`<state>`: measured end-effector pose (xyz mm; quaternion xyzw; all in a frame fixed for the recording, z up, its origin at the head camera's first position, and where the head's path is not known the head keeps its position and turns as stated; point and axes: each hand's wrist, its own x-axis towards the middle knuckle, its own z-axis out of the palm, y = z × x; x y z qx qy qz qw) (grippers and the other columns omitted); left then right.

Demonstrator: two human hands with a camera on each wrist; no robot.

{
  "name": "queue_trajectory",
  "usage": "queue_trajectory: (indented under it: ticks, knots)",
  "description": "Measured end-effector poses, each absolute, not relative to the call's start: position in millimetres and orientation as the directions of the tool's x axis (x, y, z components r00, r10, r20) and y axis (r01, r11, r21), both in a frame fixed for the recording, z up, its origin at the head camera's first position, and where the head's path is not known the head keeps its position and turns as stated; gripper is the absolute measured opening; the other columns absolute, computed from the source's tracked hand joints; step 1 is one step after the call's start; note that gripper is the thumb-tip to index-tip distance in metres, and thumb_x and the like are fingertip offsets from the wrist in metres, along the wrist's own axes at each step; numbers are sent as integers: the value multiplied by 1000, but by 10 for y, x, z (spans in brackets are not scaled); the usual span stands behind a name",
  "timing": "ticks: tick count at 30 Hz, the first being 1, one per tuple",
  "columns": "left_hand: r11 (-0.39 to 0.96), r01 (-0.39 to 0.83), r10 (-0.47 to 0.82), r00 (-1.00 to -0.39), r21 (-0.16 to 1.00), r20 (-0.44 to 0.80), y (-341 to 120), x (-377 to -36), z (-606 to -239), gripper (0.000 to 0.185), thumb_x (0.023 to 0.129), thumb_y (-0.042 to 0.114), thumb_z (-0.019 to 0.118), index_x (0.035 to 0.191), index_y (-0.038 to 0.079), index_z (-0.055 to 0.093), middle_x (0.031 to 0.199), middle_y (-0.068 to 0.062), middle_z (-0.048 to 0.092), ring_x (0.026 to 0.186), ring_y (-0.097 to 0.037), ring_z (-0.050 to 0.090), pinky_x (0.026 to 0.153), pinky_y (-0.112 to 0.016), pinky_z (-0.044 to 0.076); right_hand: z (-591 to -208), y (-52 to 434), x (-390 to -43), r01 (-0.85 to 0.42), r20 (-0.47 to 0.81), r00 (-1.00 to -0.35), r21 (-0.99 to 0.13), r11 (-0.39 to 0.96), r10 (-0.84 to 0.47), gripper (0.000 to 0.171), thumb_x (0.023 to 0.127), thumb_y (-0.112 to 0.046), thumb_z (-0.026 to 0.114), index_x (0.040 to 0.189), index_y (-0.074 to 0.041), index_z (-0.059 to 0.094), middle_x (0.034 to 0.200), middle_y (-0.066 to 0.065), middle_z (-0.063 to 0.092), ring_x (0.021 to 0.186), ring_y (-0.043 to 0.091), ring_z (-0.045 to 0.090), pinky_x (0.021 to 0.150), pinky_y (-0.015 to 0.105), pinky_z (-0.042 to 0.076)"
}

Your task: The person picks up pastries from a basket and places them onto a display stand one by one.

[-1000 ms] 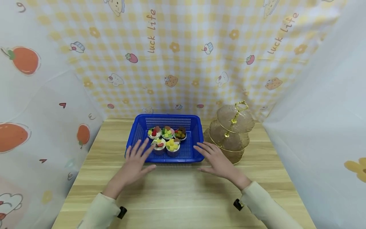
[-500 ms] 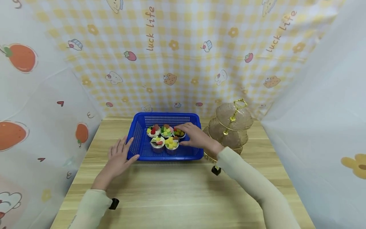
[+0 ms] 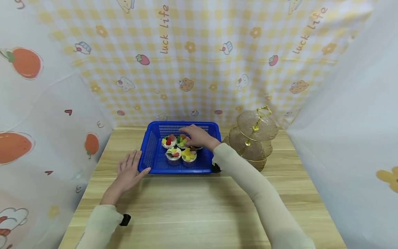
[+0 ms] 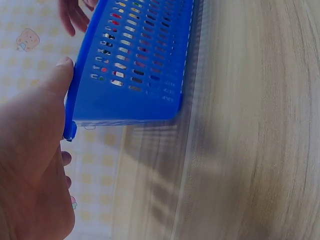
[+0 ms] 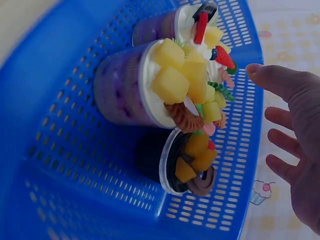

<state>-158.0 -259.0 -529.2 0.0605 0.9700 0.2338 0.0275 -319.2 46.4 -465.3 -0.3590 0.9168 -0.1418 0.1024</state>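
A blue plastic basket [image 3: 205,170] sits on the wooden table, holding several small dessert cups topped with fruit pieces. My left hand [image 3: 125,173] touches its front left corner, thumb along the rim and fingers outside. Over the back right of the basket, my right hand [image 3: 199,136] hovers with fingers spread, holding nothing. In the right wrist view, a purple-layered cup with yellow cubes [image 5: 122,90] and a dark cup with orange cubes [image 5: 172,160] stand side by side. The right hand partly hides the dark cup in the head view.
A three-tier stand [image 3: 255,138] with gold trim and a gold handle stands just right of the basket. A yellow checked cloth [image 3: 199,69] hangs behind the table [image 3: 186,211]. White printed sheets hang at both sides.
My left hand has moved left and down from over the basket's front to its corner. My right hand has moved left and forward from beside the stand to above the cups.
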Motion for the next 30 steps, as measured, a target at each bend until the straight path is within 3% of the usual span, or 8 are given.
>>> queue_trajectory:
  ticks: [10, 18, 30]
  knots:
    - [870, 68, 98, -995, 489, -37, -2547, -1646, -5342, 92, 97, 61, 46, 160, 9, 4, 166, -23, 1, 150, -51, -1, 111, -75, -2, -4773, 222, -3340, -597, -132, -748, -296, 746, -651, 66, 92, -30, 70, 151, -20, 42, 151, 1, 51, 134, 22, 47, 112, 41, 42]
    - [852, 29, 79, -994, 522, -74, -2524, -1641, -5385, 92, 96, 62, 47, 161, 16, -2, 167, -21, -4, 150, -51, -5, 110, -76, -5, -4846, 134, -3366, -578, -124, -776, -257, 775, -619, 66, 91, -33, 71, 150, -22, 43, 148, 0, 53, 132, 22, 49, 110, 41, 44]
    - [833, -6, 75, -989, 553, -125, -2503, -1598, -5327, 92, 96, 59, 51, 161, 18, 0, 166, -23, -2, 149, -53, -6, 110, -76, -3, -4857, -23, -3358, -555, -160, -784, -255, 792, -600, 69, 90, -38, 72, 151, -23, 42, 154, -1, 48, 141, 24, 43, 117, 45, 37]
